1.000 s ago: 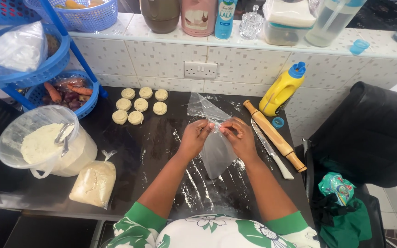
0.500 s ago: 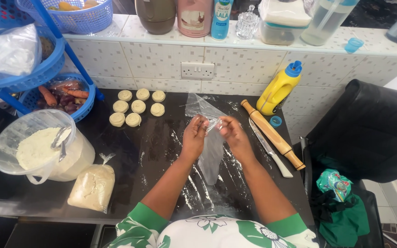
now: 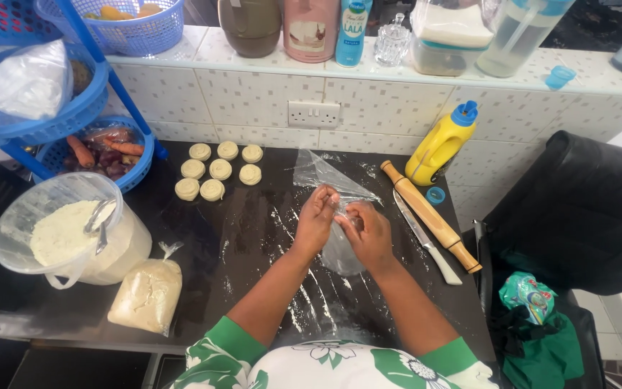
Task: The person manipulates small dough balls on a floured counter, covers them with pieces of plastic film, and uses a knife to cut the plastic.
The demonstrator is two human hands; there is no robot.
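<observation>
Fingers: both hands are pinching a clear plastic sheet (image 3: pixel 340 248) between narrowed fingertips; the left hand (image 3: pixel 316 220) and the right hand (image 3: pixel 366 232) are meeting almost knuckle to knuckle above the middle of the counter (image 3: pixel 253 238).
Sheet: it is hanging from the fingertips, its lower part drooping down toward the floured counter just under the right hand; whether it is touching the surface I cannot tell.
Second sheet: another clear plastic piece (image 3: pixel 322 173) is lying flat beyond the hands, toward the back edge of the counter.
Risk: the thin film is looking likely to slip or cling to itself, since the grip is only at one small spot and flour is dusting the counter below.
Right side: a rolling pin (image 3: pixel 430 216) and a knife (image 3: pixel 426 238) are lying near the right edge, with a yellow bottle (image 3: pixel 440 144) at the back right corner.
Left side: seven dough rounds (image 3: pixel 217 173) are sitting near the back edge, well apart from the hands; a flour tub (image 3: pixel 66 234) and a bagged powder (image 3: pixel 145 295) are resting by the left edge.
</observation>
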